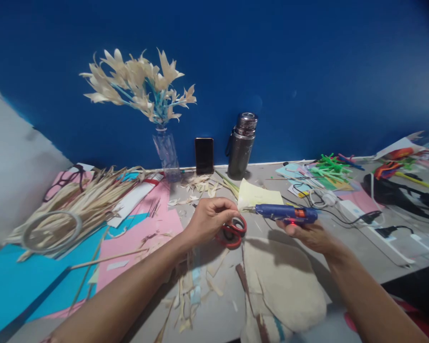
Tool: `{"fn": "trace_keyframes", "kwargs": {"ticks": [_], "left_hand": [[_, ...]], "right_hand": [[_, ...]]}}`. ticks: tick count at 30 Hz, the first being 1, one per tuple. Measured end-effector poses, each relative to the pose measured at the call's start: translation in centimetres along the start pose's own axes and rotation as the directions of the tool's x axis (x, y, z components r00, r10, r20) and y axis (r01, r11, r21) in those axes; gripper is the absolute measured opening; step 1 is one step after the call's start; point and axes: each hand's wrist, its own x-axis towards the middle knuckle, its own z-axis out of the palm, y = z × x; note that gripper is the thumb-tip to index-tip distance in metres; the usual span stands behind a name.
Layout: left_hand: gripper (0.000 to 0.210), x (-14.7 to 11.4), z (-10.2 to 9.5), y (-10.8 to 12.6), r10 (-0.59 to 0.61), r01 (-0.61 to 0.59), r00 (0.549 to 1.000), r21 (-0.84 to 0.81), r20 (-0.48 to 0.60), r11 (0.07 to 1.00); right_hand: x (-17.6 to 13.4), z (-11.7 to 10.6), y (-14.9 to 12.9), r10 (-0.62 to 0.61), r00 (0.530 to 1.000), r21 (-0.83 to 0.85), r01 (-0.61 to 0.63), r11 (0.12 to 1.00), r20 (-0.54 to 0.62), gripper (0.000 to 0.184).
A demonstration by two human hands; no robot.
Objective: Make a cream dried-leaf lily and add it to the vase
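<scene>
My right hand (309,236) is wrapped round a blue hot glue gun (284,212), held level with its nozzle pointing left and a small red light glowing. Just left of the nozzle, my left hand (214,216) has thumb and forefinger pinched together. Whatever is between those fingertips is too small to make out. Red-handled scissors (233,232) show right under the left hand. Behind the nozzle lies a pale yellow paper (258,194). A beige cloth (284,281) is spread below the glue gun, with cut husk strips (186,290) to its left.
At the back stand a clear bottle (166,155) of husk flowers (143,83), a phone (204,156) and a steel flask (242,145). Dried husks (93,200), a tape roll (52,232) and coloured paper (139,243) lie left. A power strip (375,233) with cables lies right.
</scene>
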Motion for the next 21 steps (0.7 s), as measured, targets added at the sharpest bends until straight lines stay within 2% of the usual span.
{"fn": "trace_keyframes", "kwargs": {"ticks": [5,7,10,12,16,18,21], "left_hand": [[0.012,0.0,0.0,0.0,-0.018,0.018,1.0,-0.023,0.005,1.0],[0.014,-0.1,0.0,0.0,-0.025,0.025,1.0,-0.032,-0.002,0.999],[0.015,-0.1,0.0,-0.1,-0.054,0.053,0.998,-0.045,-0.019,0.998],[0.016,0.0,-0.1,-0.1,-0.052,0.049,0.998,-0.058,-0.041,0.997],[0.014,0.3,-0.2,-0.1,-0.007,0.0,0.997,-0.084,-0.075,0.996],[0.014,0.4,-0.3,-0.1,0.001,-0.007,0.998,-0.097,-0.065,0.995],[0.014,0.3,-0.4,0.0,0.028,-0.033,0.998,-0.101,-0.052,0.994]], "right_hand": [[-0.2,-0.4,-0.6,0.018,0.999,0.018,-0.018,1.0,0.035,0.048],[-0.2,-0.4,-0.5,0.012,1.0,-0.001,-0.012,1.0,-0.018,0.049],[0.1,-0.4,-0.4,0.013,0.983,-0.159,-0.042,0.986,-0.184,0.044],[0.6,-0.2,-0.4,-0.026,0.976,-0.341,-0.05,0.939,-0.216,0.037],[1.8,0.6,-0.2,-0.044,0.994,-0.634,-0.03,0.772,-0.1,0.024],[2.2,1.1,0.1,-0.021,0.997,-0.689,-0.038,0.723,-0.077,0.019],[2.4,1.7,0.6,0.011,0.999,-0.716,-0.045,0.697,-0.053,0.017]]}}
